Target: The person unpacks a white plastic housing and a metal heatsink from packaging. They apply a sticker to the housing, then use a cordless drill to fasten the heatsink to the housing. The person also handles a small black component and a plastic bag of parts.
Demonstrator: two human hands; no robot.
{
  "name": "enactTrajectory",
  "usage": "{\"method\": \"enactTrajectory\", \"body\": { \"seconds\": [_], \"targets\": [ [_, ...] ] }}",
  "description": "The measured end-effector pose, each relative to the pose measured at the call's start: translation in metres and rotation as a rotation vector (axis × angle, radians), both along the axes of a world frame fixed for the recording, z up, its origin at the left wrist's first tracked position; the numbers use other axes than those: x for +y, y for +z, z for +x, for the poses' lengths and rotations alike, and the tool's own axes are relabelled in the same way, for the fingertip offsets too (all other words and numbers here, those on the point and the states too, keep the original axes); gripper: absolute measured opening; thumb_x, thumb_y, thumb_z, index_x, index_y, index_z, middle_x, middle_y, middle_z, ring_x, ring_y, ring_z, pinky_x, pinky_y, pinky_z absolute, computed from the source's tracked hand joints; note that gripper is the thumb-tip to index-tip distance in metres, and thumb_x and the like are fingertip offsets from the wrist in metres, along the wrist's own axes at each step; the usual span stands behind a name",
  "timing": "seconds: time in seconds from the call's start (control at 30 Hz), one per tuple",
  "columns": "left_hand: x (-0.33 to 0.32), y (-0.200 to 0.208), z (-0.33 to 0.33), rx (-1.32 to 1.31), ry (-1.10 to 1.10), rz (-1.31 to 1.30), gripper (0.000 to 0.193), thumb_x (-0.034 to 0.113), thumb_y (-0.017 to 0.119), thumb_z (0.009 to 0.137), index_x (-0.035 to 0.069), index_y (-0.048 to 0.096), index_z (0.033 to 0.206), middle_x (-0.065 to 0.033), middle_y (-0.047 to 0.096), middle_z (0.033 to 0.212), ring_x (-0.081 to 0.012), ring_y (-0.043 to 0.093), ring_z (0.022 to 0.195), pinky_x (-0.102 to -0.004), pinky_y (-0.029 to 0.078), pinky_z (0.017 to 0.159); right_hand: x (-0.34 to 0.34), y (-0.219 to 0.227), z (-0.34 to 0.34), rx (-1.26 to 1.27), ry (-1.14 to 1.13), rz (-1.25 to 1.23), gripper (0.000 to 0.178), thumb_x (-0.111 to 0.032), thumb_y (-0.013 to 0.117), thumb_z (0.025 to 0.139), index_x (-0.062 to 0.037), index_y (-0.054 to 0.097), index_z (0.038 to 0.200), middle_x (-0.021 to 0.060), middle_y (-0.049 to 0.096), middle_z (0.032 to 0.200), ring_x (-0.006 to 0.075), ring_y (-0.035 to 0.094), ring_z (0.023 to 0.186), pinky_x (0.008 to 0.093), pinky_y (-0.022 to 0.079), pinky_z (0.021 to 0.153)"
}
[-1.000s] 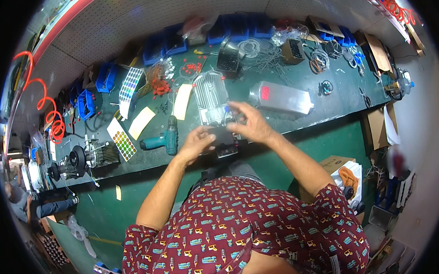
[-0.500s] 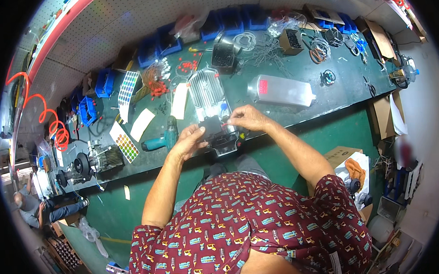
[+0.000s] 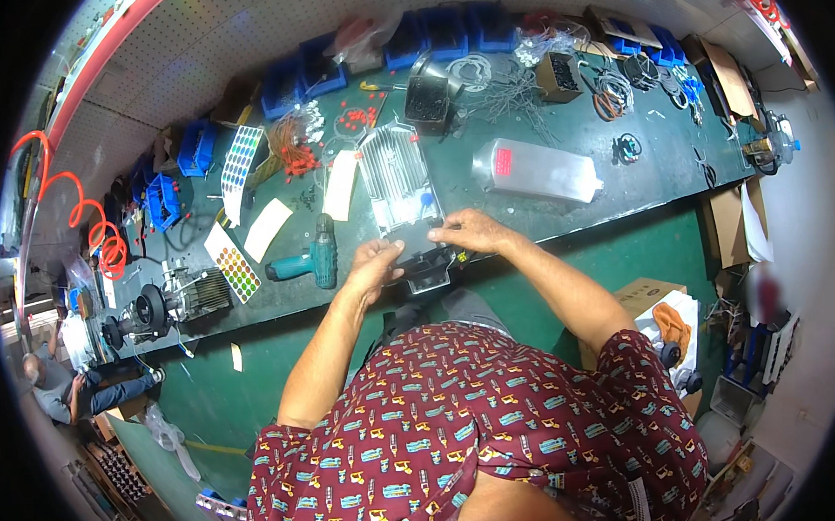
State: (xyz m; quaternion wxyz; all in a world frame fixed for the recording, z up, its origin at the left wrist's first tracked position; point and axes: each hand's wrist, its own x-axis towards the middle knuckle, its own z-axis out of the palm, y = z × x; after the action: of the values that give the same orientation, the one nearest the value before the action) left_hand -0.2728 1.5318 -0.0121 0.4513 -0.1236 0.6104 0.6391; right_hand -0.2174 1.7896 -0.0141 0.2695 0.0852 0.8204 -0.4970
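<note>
On the near edge of the green workbench lies a silver finned metal housing (image 3: 397,182), its fins pointing away from me. A black part (image 3: 414,233) shows as a thin dark strip at its near end, between my hands. My left hand (image 3: 375,265) is closed at the strip's left end, thumb against fingers. My right hand (image 3: 475,232) pinches at its right end, fingertips close to the housing. Just below sits an open black box-shaped frame (image 3: 428,275) with a pale inside, overhanging the bench edge. What lies within the fingers is mostly hidden.
A teal cordless drill (image 3: 317,257) lies left of the housing. Sticker sheets (image 3: 232,261) lie farther left, near a motor (image 3: 195,293). A translucent plastic cover (image 3: 542,169) is to the right. Blue bins (image 3: 426,38) line the back. Another person (image 3: 69,387) sits far left.
The black part, broad and flat between my hands before, now shows only as a narrow strip against the housing. My left hand has shifted slightly right; the red bit at my right fingertips no longer shows.
</note>
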Motion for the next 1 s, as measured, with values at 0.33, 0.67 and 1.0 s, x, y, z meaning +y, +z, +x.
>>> {"method": "enactTrajectory", "body": {
  "seconds": [0.33,0.67,1.0],
  "targets": [
    [0.006,-0.001,-0.003,0.045,-0.056,-0.066,0.024,0.022,0.078,0.088,0.010,0.057,0.091,0.0056,0.055,0.075,-0.0068,0.054,0.066,-0.0271,0.053,0.060,0.005,-0.015,0.001,-0.101,-0.033,-0.074,0.059,-0.058,0.075,0.080,-0.0024,0.076,0.099,0.0090,0.074,0.089,0.0187,0.068,0.085,0.0343,0.054,0.079],
    [0.000,-0.015,-0.010,0.024,-0.149,-0.067,0.033,0.021,0.079,0.087,0.003,0.058,0.104,-0.0016,0.063,0.088,-0.0104,0.061,0.072,-0.0260,0.056,0.059,0.000,-0.005,0.000,-0.129,-0.042,-0.151,0.057,-0.044,0.077,0.085,0.0010,0.070,0.118,0.0116,0.074,0.106,0.0182,0.067,0.098,0.0323,0.052,0.088],
    [0.008,-0.013,-0.007,0.097,-0.160,-0.164,0.031,0.024,0.078,0.088,0.004,0.057,0.099,-0.0012,0.062,0.082,-0.0106,0.060,0.068,-0.0265,0.056,0.058,-0.002,-0.006,-0.001,-0.092,-0.069,-0.050,0.063,-0.047,0.080,0.078,0.0007,0.070,0.118,0.0190,0.072,0.111,0.0267,0.069,0.102,0.0375,0.053,0.092]
  ]
}}
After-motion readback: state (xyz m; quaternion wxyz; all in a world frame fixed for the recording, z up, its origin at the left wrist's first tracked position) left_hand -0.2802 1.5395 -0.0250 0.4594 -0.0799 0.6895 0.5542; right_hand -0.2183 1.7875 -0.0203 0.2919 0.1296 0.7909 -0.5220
